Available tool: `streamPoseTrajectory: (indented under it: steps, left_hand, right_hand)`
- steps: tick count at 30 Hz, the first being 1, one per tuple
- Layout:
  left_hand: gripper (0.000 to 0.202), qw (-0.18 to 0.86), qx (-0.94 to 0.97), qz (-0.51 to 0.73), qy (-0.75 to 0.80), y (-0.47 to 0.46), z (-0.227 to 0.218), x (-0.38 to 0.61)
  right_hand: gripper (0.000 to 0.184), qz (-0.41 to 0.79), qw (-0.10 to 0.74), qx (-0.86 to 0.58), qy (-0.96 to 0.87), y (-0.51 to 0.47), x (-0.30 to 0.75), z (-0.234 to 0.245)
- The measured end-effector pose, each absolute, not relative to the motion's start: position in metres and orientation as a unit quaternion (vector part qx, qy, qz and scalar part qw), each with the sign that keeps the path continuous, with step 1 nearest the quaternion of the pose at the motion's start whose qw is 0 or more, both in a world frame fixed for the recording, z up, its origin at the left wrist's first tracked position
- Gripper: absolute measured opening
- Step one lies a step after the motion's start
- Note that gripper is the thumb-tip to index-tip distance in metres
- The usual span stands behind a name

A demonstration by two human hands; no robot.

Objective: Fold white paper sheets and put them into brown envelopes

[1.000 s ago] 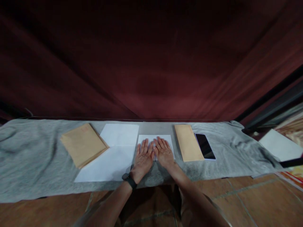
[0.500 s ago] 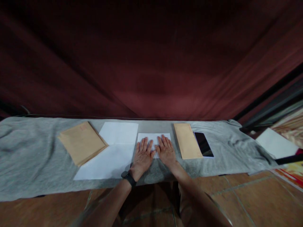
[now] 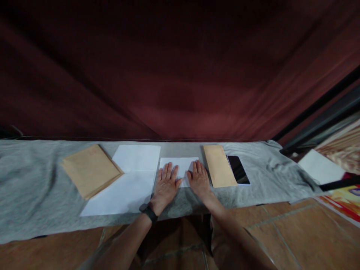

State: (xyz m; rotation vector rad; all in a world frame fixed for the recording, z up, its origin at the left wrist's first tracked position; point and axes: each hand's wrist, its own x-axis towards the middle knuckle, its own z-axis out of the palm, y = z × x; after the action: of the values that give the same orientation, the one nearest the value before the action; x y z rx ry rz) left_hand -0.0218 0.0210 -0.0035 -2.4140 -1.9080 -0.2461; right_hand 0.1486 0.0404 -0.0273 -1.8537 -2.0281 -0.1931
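A small folded white sheet (image 3: 181, 165) lies on the grey cloth (image 3: 33, 187) in front of me. My left hand (image 3: 165, 185) lies flat on its left part, fingers stretched out. My right hand (image 3: 199, 179) lies flat on its right part, fingers spread too. A narrow gap of paper shows between the two hands. A black band sits on my left wrist (image 3: 148, 212).
White sheets (image 3: 132, 176) lie left of my hands, with a stack of brown envelopes (image 3: 90, 169) beyond them. A narrow brown envelope (image 3: 218, 165) and a dark phone (image 3: 238, 169) lie to the right. Dark red curtain (image 3: 180, 75) hangs behind. Another white sheet (image 3: 320, 167) sits far right.
My two hands have slid apart along the folded sheet, the left to the left and the right to the right. The view has shifted slightly.
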Motion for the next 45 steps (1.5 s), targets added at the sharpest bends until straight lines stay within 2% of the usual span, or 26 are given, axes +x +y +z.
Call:
streamPoseTrajectory:
  steps: [15,22,29,32,34,38,45]
  left_hand:
    - [0.062,0.019,-0.783,-0.088,-0.615,0.021,-0.003,-0.023]
    - [0.061,0.01,-0.787,-0.104,-0.608,0.022,-0.003,-0.025]
    - [0.059,0.008,-0.79,-0.122,-0.6,0.023,-0.003,-0.027]
    - [0.057,0.007,-0.792,-0.125,-0.598,0.023,-0.001,-0.028]
    - [0.057,0.006,-0.792,-0.123,-0.598,0.023,0.0,-0.029]
    - [0.056,-0.007,-0.792,-0.129,-0.596,0.024,-0.002,-0.03]
    - [0.057,-0.049,-0.777,-0.211,-0.591,0.036,-0.01,-0.036]
  right_hand:
    - [0.052,-0.062,0.165,-0.719,-0.672,0.045,0.155,0.004]
    - [0.049,-0.004,0.166,-0.734,-0.659,0.052,0.164,0.005]
    - [0.029,0.223,0.227,-0.735,-0.598,0.065,0.177,0.012]
    - [0.028,0.347,0.235,-0.736,-0.531,0.07,0.178,0.018]
    - [0.03,0.426,0.272,-0.715,-0.483,0.071,0.178,0.021]
    - [0.036,0.578,0.424,-0.619,-0.322,0.068,0.178,0.019]
    - [0.036,0.596,0.519,-0.541,-0.287,0.068,0.174,0.016]
